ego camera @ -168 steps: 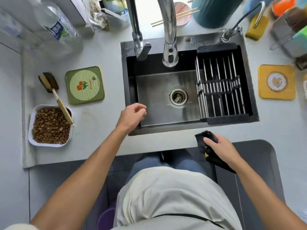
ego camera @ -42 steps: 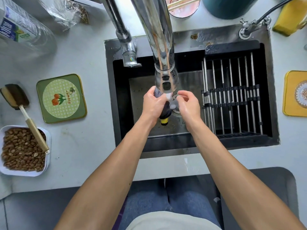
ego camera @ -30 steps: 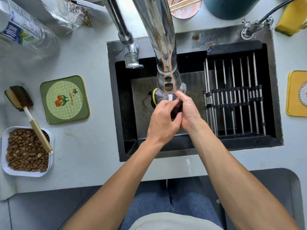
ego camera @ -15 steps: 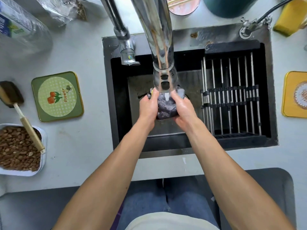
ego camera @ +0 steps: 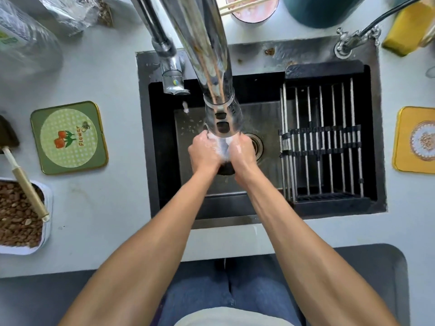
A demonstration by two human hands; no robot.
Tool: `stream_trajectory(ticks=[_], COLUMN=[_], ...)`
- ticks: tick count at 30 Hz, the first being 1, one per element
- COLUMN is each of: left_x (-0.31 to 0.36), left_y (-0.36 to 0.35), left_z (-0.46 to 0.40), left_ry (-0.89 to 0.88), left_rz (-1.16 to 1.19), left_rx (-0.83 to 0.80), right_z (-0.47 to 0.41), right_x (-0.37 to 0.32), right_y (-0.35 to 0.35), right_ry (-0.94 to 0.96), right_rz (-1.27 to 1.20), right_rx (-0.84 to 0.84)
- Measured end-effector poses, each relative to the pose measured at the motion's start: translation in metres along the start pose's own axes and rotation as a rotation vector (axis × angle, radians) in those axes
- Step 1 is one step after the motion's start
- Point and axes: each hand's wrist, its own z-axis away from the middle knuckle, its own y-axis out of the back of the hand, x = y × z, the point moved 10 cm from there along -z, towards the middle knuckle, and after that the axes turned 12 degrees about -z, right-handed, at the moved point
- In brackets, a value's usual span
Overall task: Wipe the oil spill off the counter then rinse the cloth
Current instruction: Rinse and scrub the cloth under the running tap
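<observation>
Both hands meet over the middle of the sink point(ego camera: 143, 137), directly under the head of the big chrome tap point(ego camera: 211, 67). The left hand point(ego camera: 203, 152) and right hand point(ego camera: 242, 154) squeeze the dark cloth point(ego camera: 226, 169) between them, fingers curled tight around it from either side. Only a small bunched lump of cloth shows, poking out at 6 o'clock below the wrists; its long axis seems to run from 12 to 6 o'clock, though most is hidden. Water point(ego camera: 221, 147) foams white over the cloth's top and both hands, with drops scattered toward 10 o'clock on the steel basin floor. The round metal drain point(ego camera: 257, 147) sits just beside the right hand at 3 o'clock. Further toward 3 o'clock, a black-framed rack point(ego camera: 322, 142) of thin steel rods fills the sink's right part. On the pale, smooth surface point(ego camera: 106, 203), a square green coaster point(ego camera: 69, 137) with rounded corners lies at 9 o'clock, and a yellow coaster point(ego camera: 414, 140) lies at 3 o'clock, beyond the sink. A white tray point(ego camera: 48, 208) of brown nuts sits at 8 o'clock, a wooden-handled brush point(ego camera: 26, 184) resting across it.
</observation>
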Motion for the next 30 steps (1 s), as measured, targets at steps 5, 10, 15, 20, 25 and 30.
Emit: stream_trajectory(ticks=[5, 10, 15, 20, 25, 30], left_x=[0.024, 0.021, 0.008, 0.038, 0.014, 0.006], left_y=[-0.013, 0.002, 0.013, 0.000, 0.005, -0.007], left_z=[0.036, 0.011, -0.003, 0.042, 0.000, 0.017], left_ry=[-0.106, -0.044, -0.046, -0.152, -0.047, -0.085], left_rz=[0.153, 0.055, -0.032, 0.009, -0.066, -0.109], left_rx=[-0.021, -0.020, 0.013, -0.001, -0.045, -0.094], right_z=[-0.013, 0.000, -0.006, -0.003, 0.008, -0.005], right_x=[0.025, 0.034, 0.009, 0.015, 0.025, 0.014], right_y=[0.005, -0.008, 0.000, 0.006, -0.006, 0.007], right_ry=[-0.238, -0.235, -0.166, -0.178, -0.231, -0.150], right_rz=[-0.292, -0.368, -0.343, -0.287, -0.305, -0.384], right_rx=[-0.016, -0.023, 0.059, 0.043, 0.004, 0.082])
